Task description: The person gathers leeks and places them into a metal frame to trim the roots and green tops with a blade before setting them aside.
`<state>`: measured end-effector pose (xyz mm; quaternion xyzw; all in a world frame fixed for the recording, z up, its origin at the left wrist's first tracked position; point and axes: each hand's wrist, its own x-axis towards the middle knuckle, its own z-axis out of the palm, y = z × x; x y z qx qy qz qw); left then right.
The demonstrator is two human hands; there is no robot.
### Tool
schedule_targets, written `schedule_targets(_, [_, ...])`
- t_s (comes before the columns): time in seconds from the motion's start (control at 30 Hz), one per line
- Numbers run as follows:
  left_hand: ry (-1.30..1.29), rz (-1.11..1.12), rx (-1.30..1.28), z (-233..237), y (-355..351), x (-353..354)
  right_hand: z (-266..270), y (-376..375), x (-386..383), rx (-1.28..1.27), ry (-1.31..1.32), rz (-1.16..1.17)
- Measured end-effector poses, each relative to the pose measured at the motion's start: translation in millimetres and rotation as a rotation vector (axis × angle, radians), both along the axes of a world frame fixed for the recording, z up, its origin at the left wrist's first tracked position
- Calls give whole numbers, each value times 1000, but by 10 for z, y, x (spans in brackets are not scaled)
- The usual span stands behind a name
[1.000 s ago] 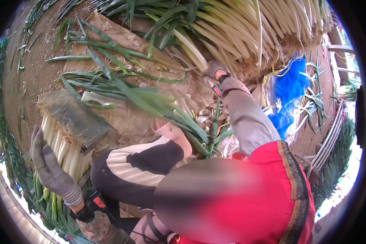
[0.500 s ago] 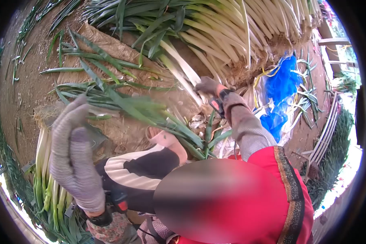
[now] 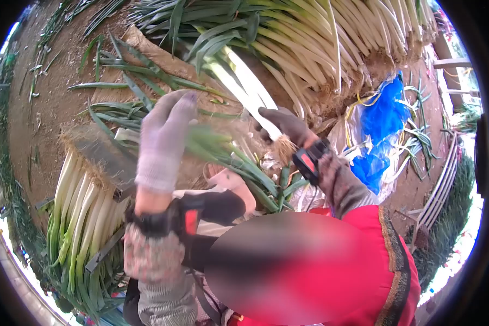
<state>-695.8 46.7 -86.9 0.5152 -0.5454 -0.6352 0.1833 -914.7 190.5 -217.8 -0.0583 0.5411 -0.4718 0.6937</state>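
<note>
My right hand [image 3: 286, 125], in a dark glove, grips a pair of long green onions [image 3: 234, 87] low on their white stalks, just above the roots. Their leafy ends point away toward the upper left, near the big heap of green onions [image 3: 315, 49]. My left hand [image 3: 165, 127], in a pale knitted glove and slightly blurred, is raised with its fingers stretched out and nothing visible in it. Loose green leaves [image 3: 250, 176] lie on the ground between my hands. Left of my left hand lies a bundle of green onions [image 3: 87, 201], roots upward.
Blue plastic [image 3: 383, 119] and clear sheeting lie right of my right hand. Brown sacking [image 3: 144, 46] covers part of the dirt floor [image 3: 32, 130]. A dark flat piece [image 3: 106, 152] sits by the bundle's roots. Metal rails [image 3: 437, 190] stand at the far right.
My right hand has lifted the two green onions by their root ends, and they have shifted slightly. My left hand has swung up and right, toward the middle.
</note>
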Motion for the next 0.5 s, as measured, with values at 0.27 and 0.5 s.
schedule_targets(0.27, [33, 382, 675, -1261, 622, -370, 751, 1567, 606, 64, -553, 73])
schedule_targets(0.5, [367, 473, 720, -1388, 1512, -389, 1709, 2426, 498, 134, -531, 92])
